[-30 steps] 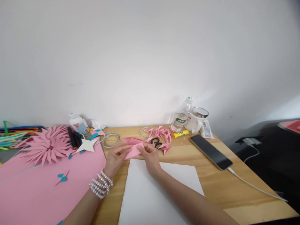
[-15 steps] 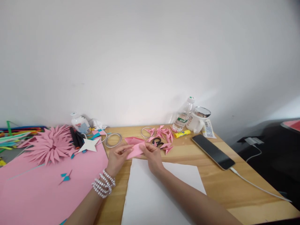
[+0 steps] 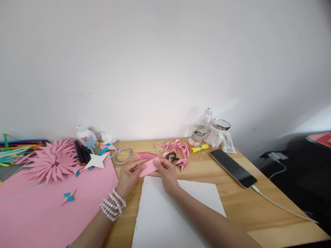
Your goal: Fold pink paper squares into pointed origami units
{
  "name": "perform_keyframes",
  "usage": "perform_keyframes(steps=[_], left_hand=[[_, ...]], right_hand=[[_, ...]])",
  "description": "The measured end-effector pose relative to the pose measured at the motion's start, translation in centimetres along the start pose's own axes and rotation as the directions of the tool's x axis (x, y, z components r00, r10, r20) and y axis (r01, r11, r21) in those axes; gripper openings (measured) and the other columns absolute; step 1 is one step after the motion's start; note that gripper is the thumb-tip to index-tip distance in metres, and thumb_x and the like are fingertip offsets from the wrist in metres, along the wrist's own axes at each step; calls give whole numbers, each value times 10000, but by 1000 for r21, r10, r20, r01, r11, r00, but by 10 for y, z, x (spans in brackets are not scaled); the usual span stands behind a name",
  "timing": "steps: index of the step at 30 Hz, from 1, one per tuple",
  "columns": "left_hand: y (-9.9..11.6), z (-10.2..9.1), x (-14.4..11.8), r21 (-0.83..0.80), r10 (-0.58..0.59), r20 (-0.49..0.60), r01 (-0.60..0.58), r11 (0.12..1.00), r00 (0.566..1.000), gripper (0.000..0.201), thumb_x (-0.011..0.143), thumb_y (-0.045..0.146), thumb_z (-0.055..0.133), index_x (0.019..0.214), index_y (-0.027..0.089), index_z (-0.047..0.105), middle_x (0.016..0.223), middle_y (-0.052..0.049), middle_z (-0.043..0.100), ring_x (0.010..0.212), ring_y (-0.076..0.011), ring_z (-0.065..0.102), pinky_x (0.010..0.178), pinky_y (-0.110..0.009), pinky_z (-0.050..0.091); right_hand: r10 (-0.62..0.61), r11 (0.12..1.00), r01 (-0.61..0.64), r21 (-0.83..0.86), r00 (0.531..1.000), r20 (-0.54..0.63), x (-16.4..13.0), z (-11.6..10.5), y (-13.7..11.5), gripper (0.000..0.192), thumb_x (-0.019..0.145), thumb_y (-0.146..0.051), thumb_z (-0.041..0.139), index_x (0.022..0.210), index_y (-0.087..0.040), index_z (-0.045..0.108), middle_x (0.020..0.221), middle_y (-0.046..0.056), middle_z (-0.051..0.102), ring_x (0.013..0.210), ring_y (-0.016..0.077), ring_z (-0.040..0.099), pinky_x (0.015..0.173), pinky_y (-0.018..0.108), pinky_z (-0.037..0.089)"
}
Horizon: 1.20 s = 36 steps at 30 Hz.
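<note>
While both hands pinch a small folded pink paper (image 3: 148,167) above the white sheet's (image 3: 178,213) far edge, left hand (image 3: 128,176) should steady it as right hand (image 3: 168,174) presses the crease flat

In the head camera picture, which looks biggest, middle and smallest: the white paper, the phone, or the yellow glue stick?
1. White paper: largest, though it lies nearest the camera.
2. Phone: clearly smaller than the sheet.
3. Yellow glue stick: smallest by far.
</note>
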<state>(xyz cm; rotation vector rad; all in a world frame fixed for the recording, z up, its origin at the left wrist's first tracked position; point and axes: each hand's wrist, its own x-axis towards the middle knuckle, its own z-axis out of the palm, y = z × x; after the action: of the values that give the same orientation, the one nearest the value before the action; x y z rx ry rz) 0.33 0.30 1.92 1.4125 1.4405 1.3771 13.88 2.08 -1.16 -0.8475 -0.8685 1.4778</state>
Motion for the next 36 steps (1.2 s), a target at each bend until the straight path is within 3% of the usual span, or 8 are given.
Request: perform_keyframes(steps=[5,12,15,19,25,32,36], left_hand=[[3,3,-3,-42,-50,26,51,998,998,174,602,287,692,750,206,731,551,-3,586,420,-98,435,387,-207,360],[-1,1,-3,28,-29,67,27,999,997,223,618,278,681,822,200,724,538,0,616,386,-79,372,355,-195,283],[-4,-1,-3,60,-26,97,20,998,995,233,642,287,661,853,207,719,622,-21,671,441,-110,455,394,-210,335],[-8,-2,-1,94,3,62,-9,996,998,210,644,300,656,812,198,727,695,-43,691,518,-141,515,428,-218,373],[-10,-6,2,163,-10,13,8,987,1000,239,638,327,656,803,169,725,432,24,553,374,-75,347,358,-193,252],[-12,-4,2,148,27,70,-37,988,997,233,634,320,660,802,171,724,561,-9,629,396,-64,323,352,-194,232],[-13,-6,4,144,43,85,-55,988,995,215,633,308,663,785,169,727,480,14,569,393,-55,290,346,-186,205]], right_hand=[[34,999,-34,14,999,-9,-2,1,-2,237,663,-392,632,710,-160,626,665,12,605,620,146,552,559,277,485],[-29,999,29,-46,1000,12,-3,-1,-1,209,713,-358,593,712,-150,607,660,1,574,603,119,518,595,263,468],[-25,998,26,-59,999,20,-3,0,0,206,721,-353,586,714,-148,598,653,-3,569,599,112,509,605,256,457],[3,997,1,-77,999,53,0,-1,-2,229,711,-377,585,684,-150,576,641,-8,567,606,118,522,602,253,459],[160,972,-108,-207,955,250,8,-6,-10,357,507,-245,738,813,-149,581,664,-14,602,593,124,557,577,247,465],[174,936,-69,-344,942,286,12,-12,-8,275,509,-214,713,728,-136,566,608,-29,574,516,108,536,508,233,458],[133,909,6,-416,944,303,13,-15,-4,228,532,-231,705,693,-124,584,566,-30,576,492,99,523,471,201,410]])
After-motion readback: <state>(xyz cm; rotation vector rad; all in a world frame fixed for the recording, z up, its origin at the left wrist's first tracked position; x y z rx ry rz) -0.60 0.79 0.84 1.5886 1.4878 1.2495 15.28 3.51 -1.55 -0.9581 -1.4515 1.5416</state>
